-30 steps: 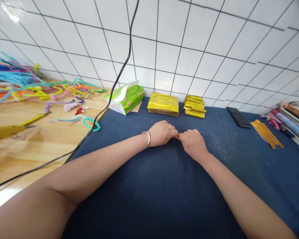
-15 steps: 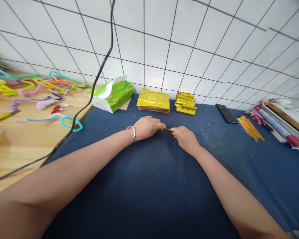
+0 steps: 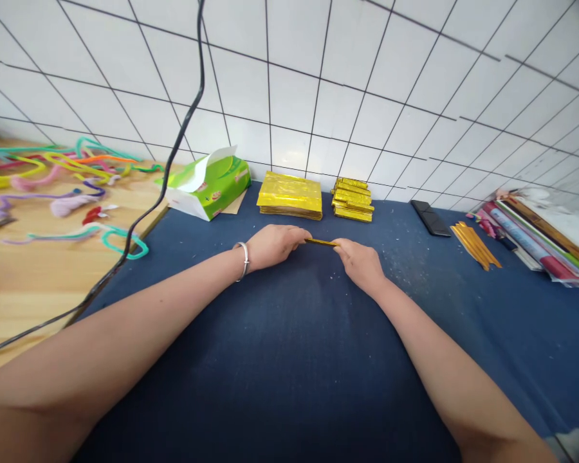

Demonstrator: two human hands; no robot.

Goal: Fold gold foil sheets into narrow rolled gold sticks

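A thin folded strip of gold foil paper [image 3: 322, 242] stretches between my two hands, just above or on the dark blue tabletop [image 3: 289, 347]. My left hand [image 3: 276, 247], with a silver bangle at the wrist, pinches its left end. The right end sits between the fingers of my right hand [image 3: 361, 262]. Behind my left hand lies a stack of flat gold foil sheets [image 3: 290, 193]. To the right of that stack is a pile of folded gold foil strips [image 3: 352, 200].
A green tissue pack [image 3: 215, 183] stands at the back left. Coloured pipe cleaners [image 3: 77, 164] litter the wooden table on the left. A black cable [image 3: 181, 138] hangs across that side. A black phone [image 3: 430, 218], orange-gold strips [image 3: 476, 245] and stacked books [image 3: 545, 241] lie on the right.
My hands have moved slightly apart, so more of the gold strip shows between them. The whole view has shifted a little, with the surroundings sliding left.
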